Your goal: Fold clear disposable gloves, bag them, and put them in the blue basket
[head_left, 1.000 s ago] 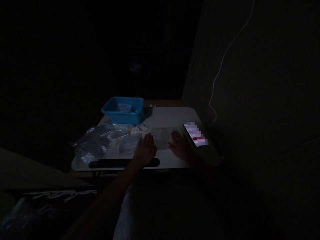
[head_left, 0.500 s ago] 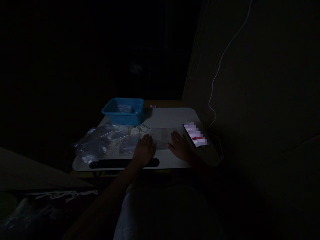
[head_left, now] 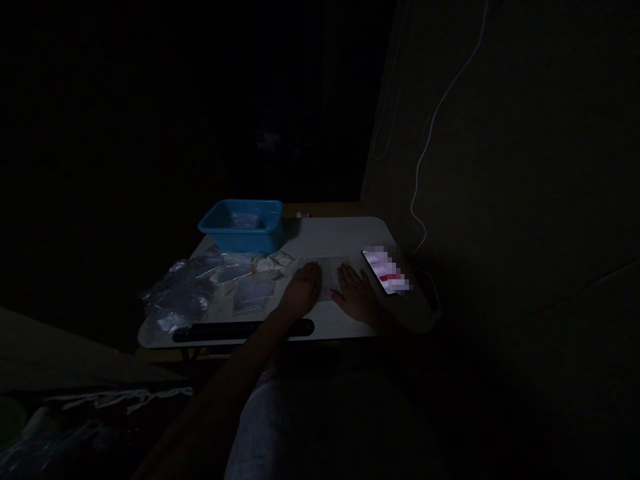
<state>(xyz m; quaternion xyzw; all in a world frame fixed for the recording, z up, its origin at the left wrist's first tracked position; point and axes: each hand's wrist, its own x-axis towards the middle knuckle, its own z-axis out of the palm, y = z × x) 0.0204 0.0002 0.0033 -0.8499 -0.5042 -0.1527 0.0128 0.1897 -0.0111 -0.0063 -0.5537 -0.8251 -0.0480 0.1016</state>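
Clear plastic sheet (head_left: 327,273), flat on white table (head_left: 340,233), apparently partly beneath left hand (head_left: 301,291) and right hand (head_left: 357,297). Both with fingers (head_left: 310,273) straightened, grasping nothing. As thin film, probably light, limp, slippery, easily creased; best pinched at uncovered far edge.

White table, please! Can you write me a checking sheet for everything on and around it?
Surface: white rectangular tabletop, rounded corners.
Thing handled: thin clear plastic sheet lying flat.
Clutter: crumpled clear plastic pile, blue rectangular plastic basin, black-edged phone with lit screen.
Left hand and right hand: palms down, both apparently on the sheet.
Cables: thin white cable along the plain dim wall.
Surroundings: wall at right; much else too dark to tell.
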